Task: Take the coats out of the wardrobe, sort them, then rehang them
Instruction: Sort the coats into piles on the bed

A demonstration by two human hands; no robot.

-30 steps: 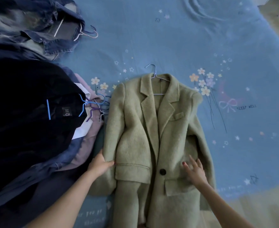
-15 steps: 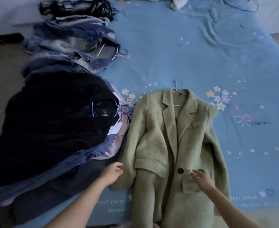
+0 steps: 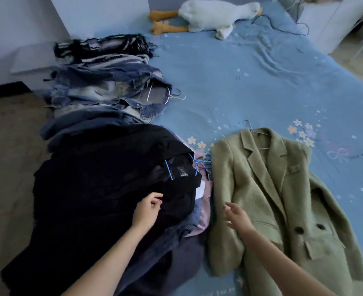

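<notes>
Head view: blue bed sheet point(image 3: 251, 86) with coats laid out, plush goose point(image 3: 214, 14) at far end.
Green coat point(image 3: 272, 189) flat on its hanger (right side); black coat point(image 3: 95, 189) tops left pile. Left hand point(image 3: 146, 211) over black coat, fingers loosely curled, holding nothing; right hand point(image 3: 237, 215) relaxed over green sleeve.

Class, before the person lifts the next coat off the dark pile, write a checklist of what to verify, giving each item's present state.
1. Left hand free of any garment: ok, fingers loosely curled above the black coat, holding nothing.
2. Right hand free: ok, open over the green coat.
3. Green coat laid flat with its hanger in the collar: ok.
4. Black coat on top of the pile: ok.
5. Black coat's blue hanger untangled from the hooks beside it: cannot tell.
6. Bare bed sheet for another pile: ok.
</notes>
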